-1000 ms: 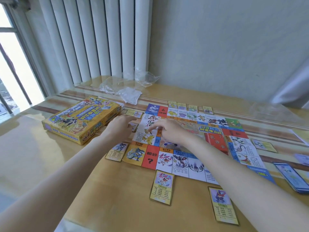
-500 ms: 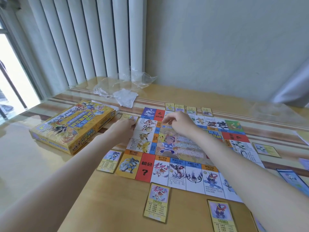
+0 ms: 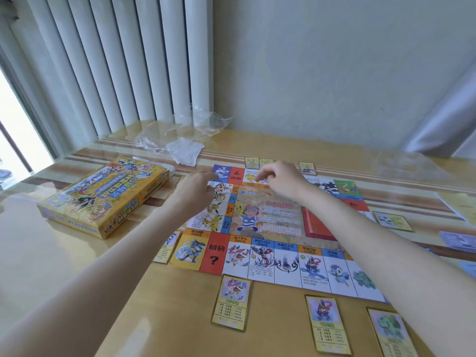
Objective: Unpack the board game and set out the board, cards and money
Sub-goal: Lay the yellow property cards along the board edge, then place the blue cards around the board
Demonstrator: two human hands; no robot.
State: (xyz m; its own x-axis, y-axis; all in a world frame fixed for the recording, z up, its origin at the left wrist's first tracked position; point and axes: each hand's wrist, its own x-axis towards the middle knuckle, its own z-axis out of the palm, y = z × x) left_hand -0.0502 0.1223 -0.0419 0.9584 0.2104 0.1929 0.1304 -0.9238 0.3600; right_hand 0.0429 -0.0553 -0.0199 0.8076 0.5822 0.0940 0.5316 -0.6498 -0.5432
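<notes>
Head view. The board lies flat and unfolded on the surface, at about centre of frame; its long axis runs from 7 o'clock to 1 o'clock, printed squares facing up, near row readable from the viewer's side. Left hand hovers at the board's 10 o'clock corner, fingers loosely curled; whether it holds anything: cannot tell. Right hand sits over the far edge at 12 o'clock, fingertips pinched together over a small card there; grip on it not clearly resolved. Cards are laid outside the board's rim: pink creature card at 6 o'clock, blue creature card at 5 o'clock, green creature card further toward 4 o'clock, all with their long axes running away from the viewer. More cards along the far edge and right side. Red card stack rests on the board's centre field, right part. Yellow game box at 9 o'clock, closed, long axis 7 to 1 o'clock, just beside the board. Crumpled clear plastic wrap at 11 o'clock near the blinds.
</notes>
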